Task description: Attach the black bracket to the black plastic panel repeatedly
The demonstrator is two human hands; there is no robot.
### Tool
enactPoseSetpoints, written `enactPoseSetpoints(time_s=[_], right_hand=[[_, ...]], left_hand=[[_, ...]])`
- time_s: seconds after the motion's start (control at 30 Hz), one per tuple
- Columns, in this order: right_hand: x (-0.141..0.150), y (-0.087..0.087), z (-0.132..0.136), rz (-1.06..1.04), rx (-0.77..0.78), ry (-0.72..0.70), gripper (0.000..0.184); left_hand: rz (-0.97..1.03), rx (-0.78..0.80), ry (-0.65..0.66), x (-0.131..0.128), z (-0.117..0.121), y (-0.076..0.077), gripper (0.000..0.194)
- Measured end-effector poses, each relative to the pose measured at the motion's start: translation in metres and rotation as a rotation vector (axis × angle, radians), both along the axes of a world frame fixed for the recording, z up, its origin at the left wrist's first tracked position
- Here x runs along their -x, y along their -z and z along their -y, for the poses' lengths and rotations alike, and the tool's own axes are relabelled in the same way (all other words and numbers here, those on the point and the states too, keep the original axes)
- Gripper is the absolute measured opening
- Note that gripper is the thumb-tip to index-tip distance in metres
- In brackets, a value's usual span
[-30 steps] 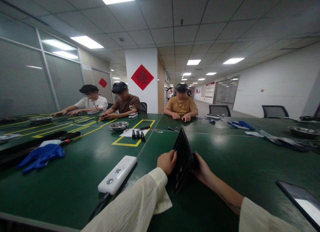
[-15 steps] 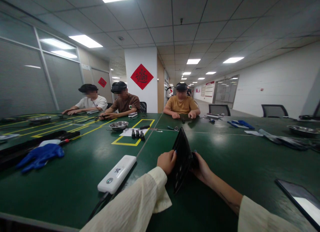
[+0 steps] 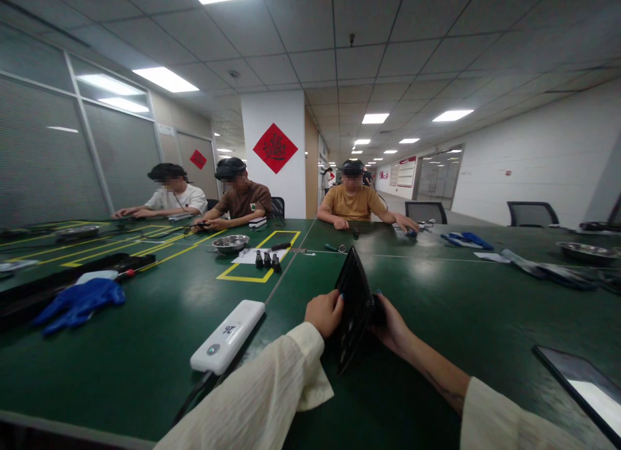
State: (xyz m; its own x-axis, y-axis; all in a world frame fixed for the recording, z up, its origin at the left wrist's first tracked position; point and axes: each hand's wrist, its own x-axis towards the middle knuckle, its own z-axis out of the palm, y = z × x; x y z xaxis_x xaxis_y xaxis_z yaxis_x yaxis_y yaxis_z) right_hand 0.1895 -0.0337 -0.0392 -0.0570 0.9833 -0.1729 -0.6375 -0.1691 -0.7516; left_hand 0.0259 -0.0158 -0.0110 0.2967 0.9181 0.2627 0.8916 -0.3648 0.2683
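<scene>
A thin black panel (image 3: 353, 301) stands on edge over the green table (image 3: 145, 346), held between both hands. My left hand (image 3: 323, 313) grips its left face, fingers curled against it. Behind the panel, my right hand (image 3: 392, 326) is closed on the right side, where a small dark part bulges out; I cannot make out what that part is. Both my sleeves are cream-coloured.
A white power bank (image 3: 228, 336) with a cable lies to my left, blue gloves (image 3: 80, 302) further left. A dark tablet (image 3: 579, 388) lies at the right. Small black parts (image 3: 268, 261) stand in a yellow-taped square beside a steel bowl (image 3: 231, 244). Three people sit across the table.
My hands and the panel have stayed in place. The person in the yellow shirt has stretched an arm out to the right along the table.
</scene>
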Motion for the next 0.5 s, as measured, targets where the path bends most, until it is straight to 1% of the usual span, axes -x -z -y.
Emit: enactPoseSetpoints(time_s=[0.17, 0.27, 0.4, 0.43, 0.5], right_hand=[[0.0, 0.002, -0.002, 0.003, -0.022, -0.001, 0.024], [-0.001, 0.001, -0.001, 0.008, -0.039, -0.023, 0.025], [-0.005, -0.001, 0.007, -0.012, -0.146, -0.058, 0.019], [-0.005, -0.002, 0.009, -0.011, -0.176, -0.059, 0.021], [-0.004, -0.003, 0.012, 0.011, -0.225, -0.064, 0.033]], left_hand=[[-0.011, -0.018, 0.017, 0.001, -0.001, 0.001, 0.038], [-0.004, 0.005, 0.013, 0.001, -0.001, 0.0, 0.037], [0.048, 0.073, 0.023, 0.003, 0.0, -0.004, 0.036], [0.064, 0.09, 0.043, 0.004, 0.0, -0.005, 0.037], [0.078, 0.107, 0.099, 0.008, -0.002, -0.006, 0.037]])
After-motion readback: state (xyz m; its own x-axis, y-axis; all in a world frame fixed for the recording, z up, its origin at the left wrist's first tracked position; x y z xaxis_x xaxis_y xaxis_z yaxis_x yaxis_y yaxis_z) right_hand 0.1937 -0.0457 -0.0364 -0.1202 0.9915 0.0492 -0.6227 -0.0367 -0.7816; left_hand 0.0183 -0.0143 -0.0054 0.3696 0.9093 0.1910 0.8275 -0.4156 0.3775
